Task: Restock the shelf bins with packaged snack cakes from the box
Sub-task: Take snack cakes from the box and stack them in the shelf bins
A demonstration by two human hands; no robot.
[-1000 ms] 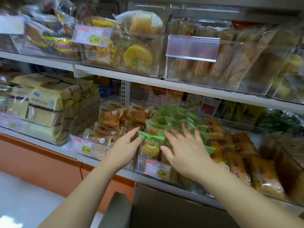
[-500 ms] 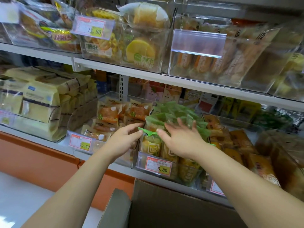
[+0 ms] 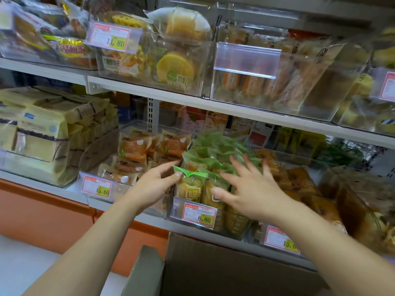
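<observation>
The left hand [image 3: 154,184] pinches the green corner of the front packet between thumb and forefinger, steadying the row of green-topped clear plastic snack cake packets [image 3: 192,185] just right of its fingers in the clear plastic shelf bin [image 3: 177,209]. The right hand [image 3: 254,193], curled onto those packets half a second ago, now spreads its fingers wide over the row and holds nothing. This batch looks seated; the brown cardboard box [image 3: 213,265] waits below both wrists for the next handful
</observation>
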